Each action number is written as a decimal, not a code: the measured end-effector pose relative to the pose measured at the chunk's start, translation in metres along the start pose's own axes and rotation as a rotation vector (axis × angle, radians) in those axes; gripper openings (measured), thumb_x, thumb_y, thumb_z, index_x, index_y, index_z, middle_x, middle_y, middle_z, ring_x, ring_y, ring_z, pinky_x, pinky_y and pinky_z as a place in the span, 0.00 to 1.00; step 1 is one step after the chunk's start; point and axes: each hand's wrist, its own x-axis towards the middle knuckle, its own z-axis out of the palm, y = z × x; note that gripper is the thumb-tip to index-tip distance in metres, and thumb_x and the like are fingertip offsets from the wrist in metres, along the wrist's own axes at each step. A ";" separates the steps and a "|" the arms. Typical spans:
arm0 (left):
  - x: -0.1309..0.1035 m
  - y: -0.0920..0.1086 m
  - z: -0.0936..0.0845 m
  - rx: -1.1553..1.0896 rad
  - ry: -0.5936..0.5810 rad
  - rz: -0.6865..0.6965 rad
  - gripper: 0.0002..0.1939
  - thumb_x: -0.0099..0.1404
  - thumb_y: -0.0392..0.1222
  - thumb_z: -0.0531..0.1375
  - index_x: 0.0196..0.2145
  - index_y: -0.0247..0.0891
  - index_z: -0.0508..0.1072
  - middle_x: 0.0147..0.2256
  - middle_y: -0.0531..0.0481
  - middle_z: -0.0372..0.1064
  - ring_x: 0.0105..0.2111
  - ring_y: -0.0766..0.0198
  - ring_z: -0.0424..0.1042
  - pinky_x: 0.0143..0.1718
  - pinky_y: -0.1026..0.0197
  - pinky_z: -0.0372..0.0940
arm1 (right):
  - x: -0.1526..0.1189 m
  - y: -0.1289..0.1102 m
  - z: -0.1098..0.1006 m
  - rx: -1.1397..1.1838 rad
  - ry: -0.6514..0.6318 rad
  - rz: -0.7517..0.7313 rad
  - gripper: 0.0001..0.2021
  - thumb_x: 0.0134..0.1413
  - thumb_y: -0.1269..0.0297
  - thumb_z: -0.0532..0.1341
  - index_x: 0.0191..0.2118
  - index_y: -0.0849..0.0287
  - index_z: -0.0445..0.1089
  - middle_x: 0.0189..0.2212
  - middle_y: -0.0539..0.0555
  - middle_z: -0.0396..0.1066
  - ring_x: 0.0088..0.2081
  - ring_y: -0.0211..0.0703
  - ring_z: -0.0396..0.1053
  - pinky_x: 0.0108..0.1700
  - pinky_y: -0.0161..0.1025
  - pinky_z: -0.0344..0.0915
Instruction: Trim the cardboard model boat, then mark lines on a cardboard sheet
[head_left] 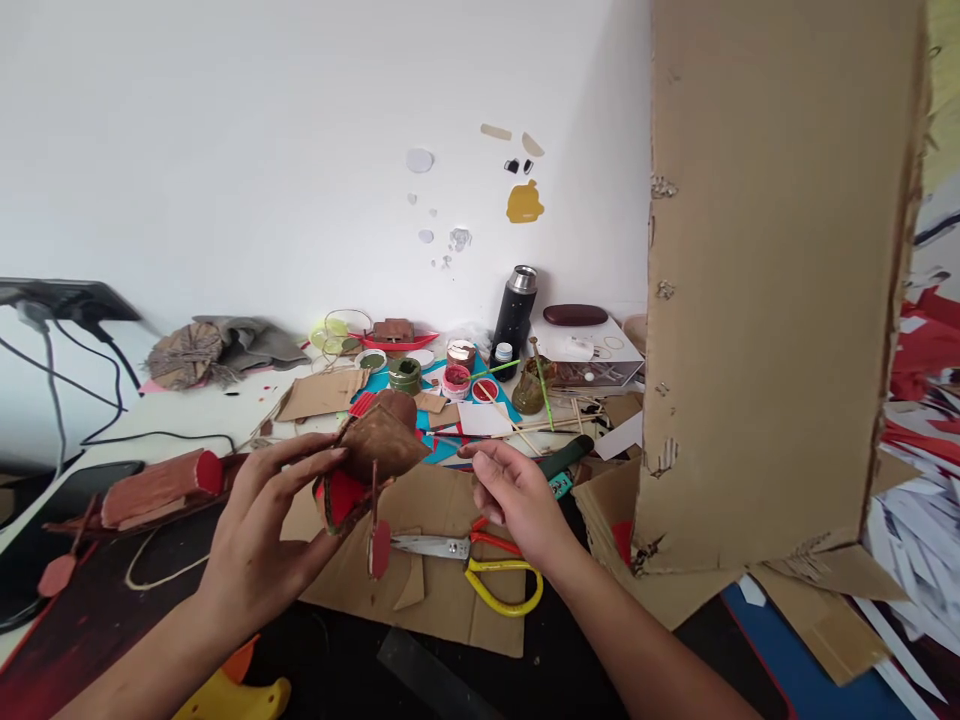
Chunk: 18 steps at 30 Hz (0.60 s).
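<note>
Above the cardboard sheet (pixel 442 590), left hand (pixel 262 545) pinches a brown-and-red cardboard model (pixel 371 460); right hand (pixel 514 495) hovers beside it, fingers loosely spread, holding nothing.

The scene is bright and evenly lit by soft, daylight-like light; its source cannot be told. The white wall (pixel 262 150) is pale and almost washed out, with no hard glare. Shadows are faint and soft: a weak one lies under the left hand (pixel 262 530) and the right hand (pixel 517 500) on the worktop (pixel 172 415). The big cardboard sheet (pixel 772 280) close to the lens looks slightly soft. At the right edge the red and white paper scraps (pixel 926 400) are smeared and stretched. The small clutter farther back is sharp enough.
</note>
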 end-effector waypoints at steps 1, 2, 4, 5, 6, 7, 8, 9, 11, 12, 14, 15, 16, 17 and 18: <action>0.001 -0.001 0.001 -0.008 -0.007 -0.020 0.34 0.69 0.38 0.67 0.69 0.56 0.64 0.60 0.44 0.70 0.60 0.47 0.73 0.58 0.45 0.71 | -0.001 0.001 0.001 -0.003 -0.014 0.004 0.30 0.57 0.34 0.69 0.47 0.58 0.74 0.20 0.43 0.63 0.20 0.33 0.53 0.21 0.33 0.47; 0.001 -0.001 0.001 -0.014 -0.010 -0.024 0.33 0.70 0.38 0.67 0.69 0.55 0.64 0.60 0.43 0.70 0.60 0.47 0.72 0.59 0.45 0.70 | -0.002 0.001 0.002 -0.008 -0.030 0.006 0.30 0.58 0.34 0.69 0.48 0.58 0.74 0.20 0.43 0.63 0.19 0.33 0.52 0.21 0.33 0.46; 0.001 -0.002 0.003 -0.010 -0.020 0.012 0.33 0.70 0.37 0.66 0.69 0.53 0.65 0.60 0.42 0.69 0.60 0.47 0.72 0.58 0.46 0.69 | -0.003 0.002 0.006 -0.021 -0.059 0.001 0.30 0.59 0.34 0.68 0.49 0.57 0.74 0.22 0.43 0.65 0.19 0.32 0.53 0.22 0.34 0.46; 0.000 -0.002 0.004 0.003 -0.025 0.045 0.34 0.70 0.36 0.66 0.69 0.52 0.64 0.60 0.41 0.70 0.59 0.47 0.72 0.57 0.47 0.69 | -0.004 0.002 0.008 -0.026 -0.071 -0.004 0.30 0.59 0.34 0.68 0.50 0.57 0.74 0.22 0.44 0.65 0.19 0.33 0.53 0.22 0.34 0.47; -0.001 -0.002 0.005 0.025 -0.031 0.083 0.35 0.70 0.35 0.66 0.70 0.51 0.63 0.60 0.40 0.70 0.58 0.47 0.73 0.57 0.47 0.69 | -0.004 0.002 0.010 -0.029 -0.077 -0.012 0.30 0.59 0.34 0.69 0.50 0.57 0.74 0.23 0.44 0.66 0.20 0.33 0.54 0.22 0.34 0.48; -0.002 -0.002 0.005 0.052 -0.037 0.123 0.37 0.70 0.34 0.66 0.72 0.50 0.62 0.59 0.39 0.71 0.58 0.46 0.73 0.56 0.46 0.69 | -0.004 0.002 0.012 -0.032 -0.080 -0.020 0.30 0.58 0.34 0.69 0.50 0.57 0.74 0.23 0.44 0.66 0.21 0.34 0.55 0.22 0.34 0.49; -0.004 -0.003 0.006 0.080 -0.044 0.160 0.39 0.69 0.32 0.66 0.73 0.50 0.61 0.59 0.37 0.71 0.58 0.45 0.73 0.56 0.46 0.69 | -0.004 0.002 0.014 -0.036 -0.082 -0.027 0.30 0.58 0.34 0.69 0.51 0.56 0.74 0.23 0.44 0.66 0.21 0.34 0.55 0.23 0.34 0.49; -0.006 -0.004 0.007 0.107 -0.051 0.192 0.41 0.68 0.31 0.67 0.74 0.49 0.60 0.59 0.36 0.72 0.58 0.44 0.73 0.57 0.44 0.68 | -0.004 0.002 0.015 -0.041 -0.084 -0.034 0.30 0.58 0.34 0.70 0.51 0.56 0.74 0.23 0.44 0.65 0.22 0.34 0.55 0.23 0.34 0.49; -0.012 -0.007 0.008 0.148 -0.064 0.239 0.44 0.66 0.29 0.68 0.75 0.49 0.59 0.60 0.35 0.72 0.58 0.42 0.74 0.58 0.43 0.68 | -0.004 0.001 0.016 -0.051 -0.084 -0.051 0.30 0.58 0.34 0.70 0.52 0.56 0.74 0.23 0.44 0.65 0.22 0.34 0.55 0.23 0.34 0.49; -0.015 -0.008 0.007 0.161 -0.069 0.257 0.45 0.66 0.29 0.69 0.75 0.49 0.59 0.60 0.35 0.72 0.59 0.42 0.74 0.59 0.42 0.68 | -0.004 0.001 0.016 -0.055 -0.082 -0.058 0.30 0.58 0.34 0.69 0.52 0.56 0.74 0.23 0.44 0.65 0.22 0.34 0.55 0.23 0.34 0.49; -0.020 -0.012 0.006 0.180 -0.069 0.295 0.45 0.65 0.28 0.69 0.74 0.49 0.61 0.61 0.36 0.73 0.60 0.43 0.74 0.62 0.42 0.67 | -0.005 0.001 0.015 -0.060 -0.074 -0.063 0.31 0.58 0.34 0.70 0.52 0.56 0.74 0.23 0.44 0.66 0.22 0.34 0.55 0.23 0.34 0.49; -0.021 -0.014 0.005 0.185 -0.070 0.313 0.44 0.65 0.27 0.69 0.73 0.49 0.63 0.62 0.36 0.73 0.60 0.44 0.74 0.64 0.42 0.66 | -0.004 0.000 0.013 -0.059 -0.069 -0.057 0.31 0.58 0.33 0.69 0.51 0.56 0.74 0.23 0.44 0.66 0.22 0.34 0.55 0.23 0.34 0.48; -0.021 -0.014 0.003 0.185 -0.076 0.339 0.41 0.65 0.26 0.68 0.72 0.50 0.66 0.63 0.38 0.73 0.60 0.47 0.74 0.66 0.43 0.64 | -0.004 -0.001 0.012 -0.056 -0.065 -0.045 0.31 0.58 0.32 0.69 0.51 0.56 0.73 0.23 0.44 0.66 0.21 0.34 0.55 0.23 0.34 0.48; -0.021 -0.015 0.001 0.181 -0.086 0.376 0.38 0.66 0.25 0.66 0.69 0.51 0.69 0.63 0.41 0.74 0.60 0.50 0.74 0.69 0.44 0.62 | -0.003 -0.002 0.011 -0.051 -0.062 -0.027 0.31 0.59 0.32 0.68 0.51 0.56 0.73 0.23 0.44 0.66 0.21 0.34 0.55 0.23 0.35 0.48; -0.020 -0.015 -0.001 0.177 -0.100 0.429 0.34 0.68 0.24 0.64 0.66 0.52 0.73 0.62 0.43 0.75 0.60 0.53 0.74 0.71 0.47 0.60 | -0.002 -0.004 0.009 -0.045 -0.061 -0.009 0.32 0.59 0.31 0.67 0.50 0.57 0.73 0.23 0.45 0.67 0.20 0.33 0.54 0.23 0.35 0.48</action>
